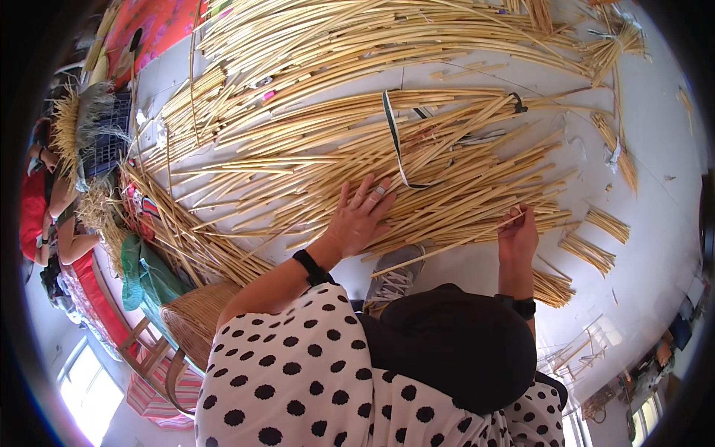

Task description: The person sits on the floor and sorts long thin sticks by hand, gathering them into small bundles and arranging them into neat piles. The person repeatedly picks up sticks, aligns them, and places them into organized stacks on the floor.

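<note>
My left hand [360, 218] lies with fingers spread on a broad pile of long straw-coloured stalks [313, 195]; a ring and a dark wristband show on it. At the pile's right end, my right hand [518, 229] pinches one stalk [441, 251] between thumb and fingers, and that stalk slants down to the left above a grey shoe [394, 274]. A white strap with a dark stripe [394, 134] loops over the pile beyond my left hand. A black tie [518, 103] sits at the upper right of the stalks.
Short bundles of stalks [586, 254] lie to the right on the pale floor [653, 223]. More long stalks [357, 44] spread across the far side. At left are a wicker basket [195, 318], green sacking [145, 274], a blue crate [111, 134] and another person's arm [75, 246].
</note>
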Demonstrator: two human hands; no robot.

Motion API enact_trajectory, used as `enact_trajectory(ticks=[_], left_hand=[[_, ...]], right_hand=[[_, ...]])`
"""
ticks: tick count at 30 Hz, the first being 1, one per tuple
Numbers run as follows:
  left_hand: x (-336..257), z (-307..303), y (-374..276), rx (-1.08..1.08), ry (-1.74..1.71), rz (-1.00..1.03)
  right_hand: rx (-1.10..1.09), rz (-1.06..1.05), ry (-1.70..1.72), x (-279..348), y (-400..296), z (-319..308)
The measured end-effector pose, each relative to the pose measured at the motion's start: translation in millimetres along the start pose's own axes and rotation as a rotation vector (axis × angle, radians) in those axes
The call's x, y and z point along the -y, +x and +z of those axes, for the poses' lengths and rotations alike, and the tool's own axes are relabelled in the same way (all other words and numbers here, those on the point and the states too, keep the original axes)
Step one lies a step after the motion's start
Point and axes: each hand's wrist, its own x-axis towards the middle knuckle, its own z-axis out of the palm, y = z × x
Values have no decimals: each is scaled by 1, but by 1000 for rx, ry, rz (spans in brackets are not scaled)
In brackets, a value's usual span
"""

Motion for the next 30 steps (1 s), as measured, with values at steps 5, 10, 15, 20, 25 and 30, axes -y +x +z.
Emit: enact_trajectory(ticks=[5, 10, 15, 20, 25, 30], left_hand=[[16, -2, 1, -69, 14, -54], [48, -15, 26, -137, 90, -227], [63, -26, 41, -190, 106, -233], [57, -33, 58, -513, 51, -75], [34, -38, 93, -513, -146, 38], [27, -29, 117, -471, -116, 7]], right_hand=[[-76, -26, -63, -1, -3, 3], [-39, -48, -79, -1, -2, 0], [-33, -39, -75, -1, 0, 3], [-13, -90, -125, -2, -6, 9], [-24, -127, -163, -3, -11, 15], [37, -185, -279, -7, -6, 15]])
